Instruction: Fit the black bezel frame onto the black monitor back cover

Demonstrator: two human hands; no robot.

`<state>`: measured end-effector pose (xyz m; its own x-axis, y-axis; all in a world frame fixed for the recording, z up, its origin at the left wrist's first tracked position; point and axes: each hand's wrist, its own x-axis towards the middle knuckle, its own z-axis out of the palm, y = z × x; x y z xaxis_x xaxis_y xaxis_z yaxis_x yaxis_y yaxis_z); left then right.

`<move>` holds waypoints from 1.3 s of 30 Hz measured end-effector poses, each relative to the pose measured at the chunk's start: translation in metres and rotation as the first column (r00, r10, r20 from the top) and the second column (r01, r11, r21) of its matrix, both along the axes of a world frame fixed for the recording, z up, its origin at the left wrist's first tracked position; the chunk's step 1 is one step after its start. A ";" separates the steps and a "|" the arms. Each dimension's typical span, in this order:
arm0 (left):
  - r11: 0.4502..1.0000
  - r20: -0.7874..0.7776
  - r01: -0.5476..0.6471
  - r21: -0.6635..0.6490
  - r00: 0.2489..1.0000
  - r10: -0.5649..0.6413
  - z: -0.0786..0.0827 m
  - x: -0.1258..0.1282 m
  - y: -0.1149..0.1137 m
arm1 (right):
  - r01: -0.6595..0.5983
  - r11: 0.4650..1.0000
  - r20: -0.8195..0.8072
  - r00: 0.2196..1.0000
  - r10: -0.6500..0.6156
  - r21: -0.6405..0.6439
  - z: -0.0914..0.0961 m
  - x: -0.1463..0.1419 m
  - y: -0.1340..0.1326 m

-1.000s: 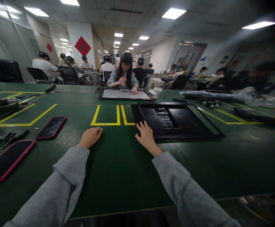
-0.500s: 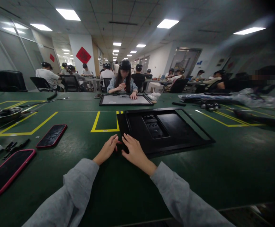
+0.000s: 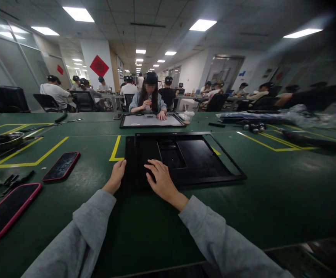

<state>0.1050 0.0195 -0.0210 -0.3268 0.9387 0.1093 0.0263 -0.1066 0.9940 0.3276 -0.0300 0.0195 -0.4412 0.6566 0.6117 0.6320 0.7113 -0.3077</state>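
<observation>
A flat black monitor back cover (image 3: 196, 148) with a recessed middle lies in front of me on the green table. A thin black bezel frame (image 3: 228, 178) lies over it and reaches past its right side. My left hand (image 3: 116, 177) is closed at the cover's left edge, thumb on top and the other fingers mostly hidden. Over the left part of the cover, my right hand (image 3: 162, 181) is open with fingers spread. Whether its fingertips touch the surface I cannot tell.
Two red-edged phones (image 3: 61, 166) (image 3: 10, 212) lie on the left, near a metal bowl (image 3: 4, 141) of small parts. Across the table a co-worker (image 3: 148, 96) sits at a grey panel (image 3: 152, 120). A plastic cup (image 3: 188, 116) and plastic-wrapped parts (image 3: 251, 117) are farther right.
The back cover and bezel have shifted left and sit straighter. My left hand has moved left and closed on the cover's edge; my right hand is now over the cover.
</observation>
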 end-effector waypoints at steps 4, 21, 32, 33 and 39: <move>0.991 -0.098 -0.123 -0.048 0.988 0.118 0.000 -0.054 0.011 | 0.172 0.984 -0.018 0.985 -0.172 0.042 -0.003 0.024 0.025; 0.965 -0.763 -0.254 0.067 0.610 0.214 -0.004 -0.141 0.010 | 0.704 0.709 0.002 0.710 -0.704 -0.033 -0.008 0.134 0.086; 0.968 -0.936 -0.192 0.161 0.283 0.211 0.019 -0.099 -0.008 | 0.817 0.504 0.215 0.565 -0.797 -0.280 -0.018 0.171 0.097; 0.967 -0.937 -0.196 0.165 0.274 0.216 0.018 -0.097 -0.008 | 0.808 0.510 0.225 0.577 -0.785 -0.294 -0.020 0.172 0.097; 0.949 -0.900 -0.226 0.220 0.329 0.287 0.012 -0.095 -0.006 | 0.783 0.548 0.140 0.603 -0.786 -0.295 -0.017 0.168 0.095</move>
